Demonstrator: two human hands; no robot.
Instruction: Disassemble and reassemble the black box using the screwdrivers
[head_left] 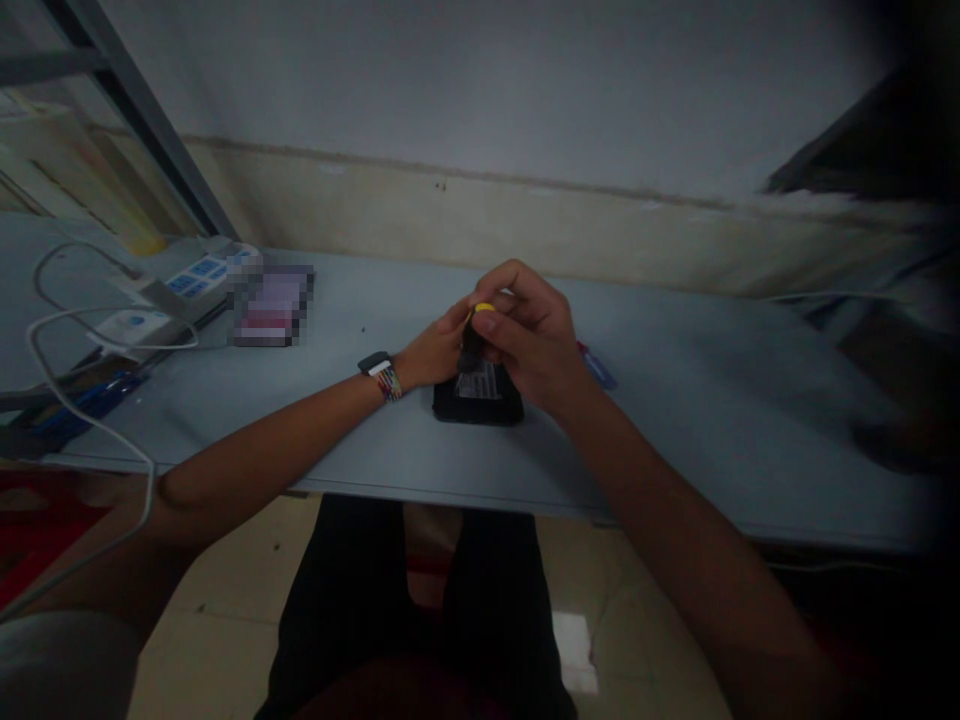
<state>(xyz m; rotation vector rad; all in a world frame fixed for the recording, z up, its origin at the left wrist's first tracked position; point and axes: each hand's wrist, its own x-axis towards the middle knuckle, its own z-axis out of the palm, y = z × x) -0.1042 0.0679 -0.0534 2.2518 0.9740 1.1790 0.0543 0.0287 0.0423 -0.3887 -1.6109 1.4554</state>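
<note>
A black boxy device (480, 408) with a printed label on its upper face lies on the table in front of me. My right hand (536, 345) pinches a small screwdriver (472, 345) with a black handle and a yellow end, upright over the device. The screwdriver's tip is hidden. At the device's left side is my left hand (431, 352), gripping its far left part; its fingers are partly covered by the screwdriver and my right hand. A dark watch or band and a patterned bracelet (388, 382) circle the left wrist.
A white power strip (180, 290) with cables stands at the left, beside a blurred-out phone-like object (274, 305). Blue-handled tools (90, 405) lie near the left front edge. A small red-and-blue item (598, 368) is right of my hand. The wall rises behind the table (697, 410).
</note>
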